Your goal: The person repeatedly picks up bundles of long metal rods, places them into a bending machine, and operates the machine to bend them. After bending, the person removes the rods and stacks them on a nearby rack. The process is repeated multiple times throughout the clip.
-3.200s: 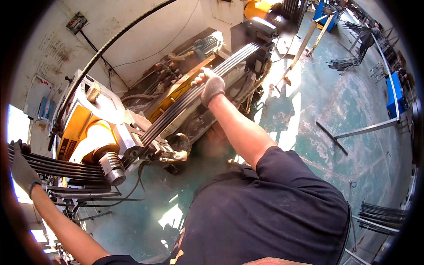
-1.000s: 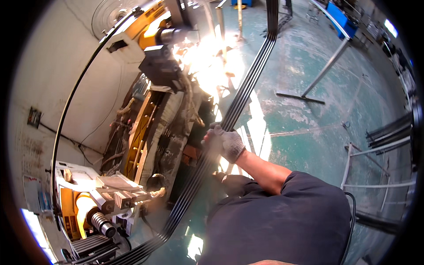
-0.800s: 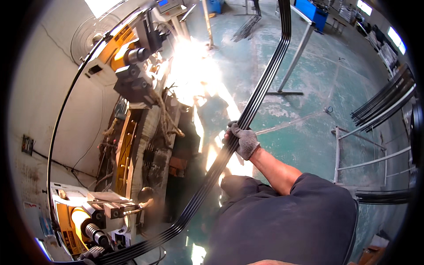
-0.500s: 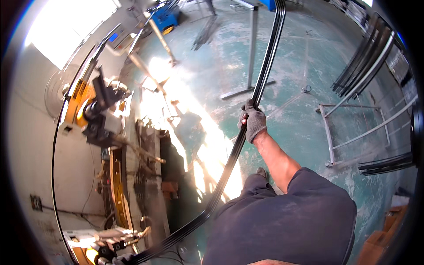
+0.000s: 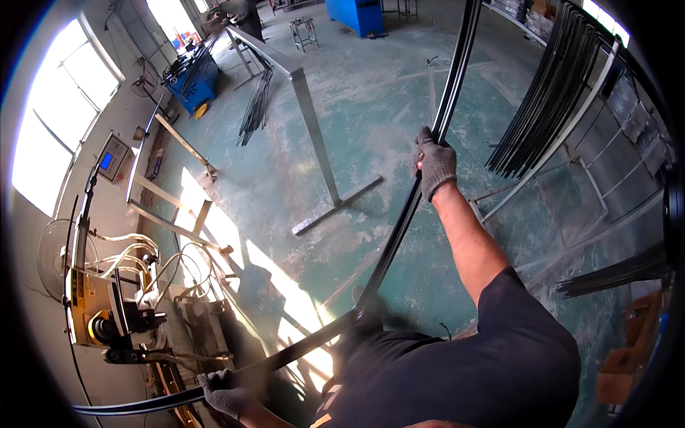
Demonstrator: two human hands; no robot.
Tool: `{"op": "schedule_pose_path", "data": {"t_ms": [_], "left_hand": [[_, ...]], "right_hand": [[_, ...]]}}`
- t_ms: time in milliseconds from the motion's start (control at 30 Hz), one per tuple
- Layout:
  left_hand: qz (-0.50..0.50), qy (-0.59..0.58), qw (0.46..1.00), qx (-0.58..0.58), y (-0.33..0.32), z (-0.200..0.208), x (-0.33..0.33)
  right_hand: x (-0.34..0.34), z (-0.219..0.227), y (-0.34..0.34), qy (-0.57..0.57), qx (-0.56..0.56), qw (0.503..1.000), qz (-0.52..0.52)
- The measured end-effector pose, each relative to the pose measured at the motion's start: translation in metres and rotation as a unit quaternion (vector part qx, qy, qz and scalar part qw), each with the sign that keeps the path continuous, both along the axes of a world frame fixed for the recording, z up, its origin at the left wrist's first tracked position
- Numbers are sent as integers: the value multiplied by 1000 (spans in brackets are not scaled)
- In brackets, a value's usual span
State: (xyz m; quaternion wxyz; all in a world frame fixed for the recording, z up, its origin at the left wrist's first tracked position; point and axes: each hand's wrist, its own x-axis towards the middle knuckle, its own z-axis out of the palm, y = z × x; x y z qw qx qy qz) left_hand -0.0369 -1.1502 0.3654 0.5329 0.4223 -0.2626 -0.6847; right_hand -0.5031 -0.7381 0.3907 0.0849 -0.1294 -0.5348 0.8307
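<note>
A bundle of long, bent black strips runs across in front of me, from the lower left up to the top edge. My right hand, in a grey knitted glove, is wrapped round its upper straight part. Lower down, past the bend, my left hand in the same kind of glove grips the bundle near its lower-left stretch. Some of its fingers are hidden or blurred. Just beyond the left hand stands a yellow and black machine with hoses and a clamp-like head.
A grey metal stand rises from the green floor ahead. At the right, a rack carries many hanging black strips, and brown boxes sit below. A blue machine stands at the back; a control box hangs on the left wall.
The view has turned and lifted, showing more of the room. My left hand and the bundle have come away from the machine's lower head, and both hands still hold the strips.
</note>
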Motion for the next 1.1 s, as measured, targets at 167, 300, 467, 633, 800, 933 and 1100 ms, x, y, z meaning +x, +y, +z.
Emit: {"op": "schedule_pose_path", "data": {"t_ms": [167, 300, 467, 633, 800, 933, 1100], "left_hand": [[-154, 106, 982, -11, 32, -10, -226], [-235, 99, 965, -55, 51, -21, -384], [-300, 129, 945, -16, 97, 1, -566], [-370, 85, 917, -125, 178, 4, -766], [-351, 76, 930, -83, 267, 3, -963], [-430, 109, 894, -61, 278, 2, -1077], [-434, 102, 895, 0, 285, -13, -1236]], "right_hand": [[-165, 28, 72, 52, 39, 994, -87], [-281, 30, 142, 49, 39, 989, -133], [-411, 38, 241, 63, 24, 981, -182], [-583, 9, 348, 58, 56, 974, -214], [-752, -1, 442, 37, 30, 970, -239], [-847, -3, 477, 22, 30, 964, -263], [-964, -23, 496, 17, 22, 954, -299]]}}
